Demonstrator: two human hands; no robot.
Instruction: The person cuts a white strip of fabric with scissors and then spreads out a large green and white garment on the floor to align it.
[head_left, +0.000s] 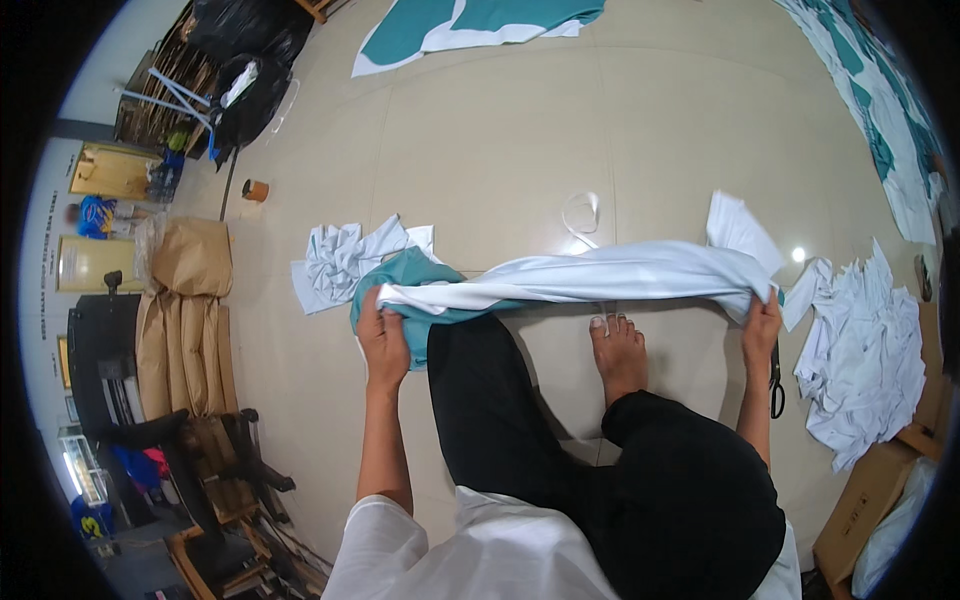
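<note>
A long piece of white and teal fabric [600, 273] is stretched sideways above the floor, in front of my legs. My left hand [384, 338] is closed on its left end, where teal cloth hangs below and behind the white. At the other end my right hand [762, 325] grips the white cloth, and a loose white flap sticks up beyond it. Black-handled scissors [777, 392] lie by my right forearm, partly hidden. Crumpled white cloth [340, 258] rests on the floor just beyond my left hand. A thin white strip [580, 222] curls on the tiles past the fabric.
On the right lies a large heap of white cloth [865, 365], with a cardboard box [868, 510] nearer me. Teal and white cloth [480, 25] is spread at the far side. Brown wrapped bundles [185, 350], a roll of tape [255, 190] and black bags [250, 35] are at left.
</note>
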